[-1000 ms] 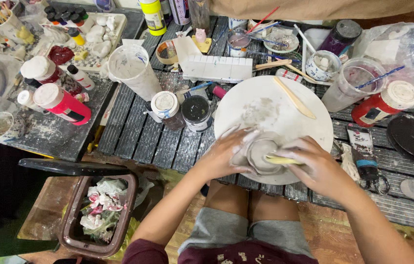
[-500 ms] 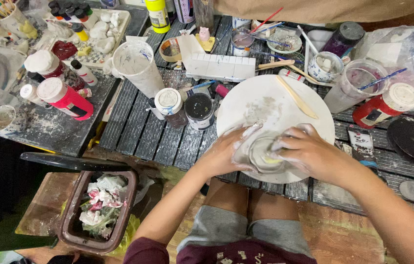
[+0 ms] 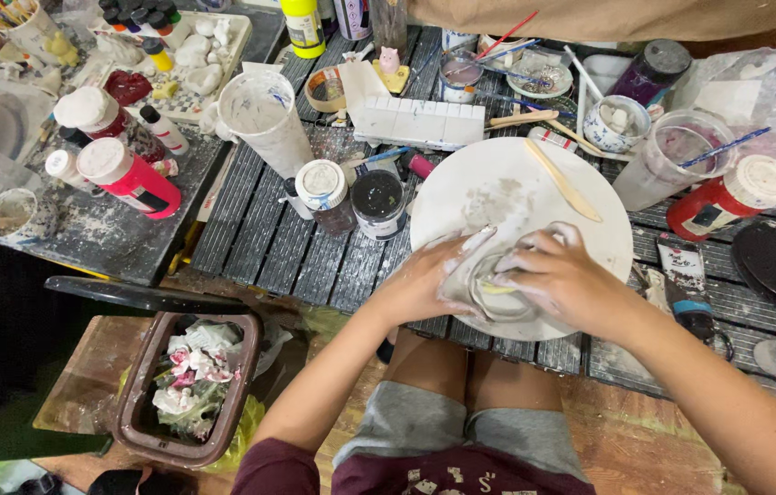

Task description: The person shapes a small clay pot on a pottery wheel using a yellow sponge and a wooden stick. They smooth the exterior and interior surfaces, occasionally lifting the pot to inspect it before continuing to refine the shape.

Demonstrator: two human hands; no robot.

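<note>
Both my hands work a small lump of grey-white clay [image 3: 491, 295] at the near edge of a round white board [image 3: 516, 197]. My left hand [image 3: 425, 280], smeared with clay, cups the lump from the left. My right hand [image 3: 564, 280] covers it from the right and presses down on it, with a bit of something yellow showing under the fingers. A flat wooden stick [image 3: 560, 179] lies on the board farther back. The board rests on a dark slatted table [image 3: 287, 247].
Paint jars [image 3: 377, 203], a tilted white cup [image 3: 264, 115], red bottles [image 3: 131, 179] and a white ice-cube style tray [image 3: 420, 121] crowd the table. A red bottle [image 3: 727, 197] and clear cup with brush [image 3: 672, 156] stand at right. A brown bin with scraps [image 3: 188, 385] sits on the floor at left.
My right hand has slid further over the clay, hiding most of it and the yellow tool. The left hand stays cupped beside it.
</note>
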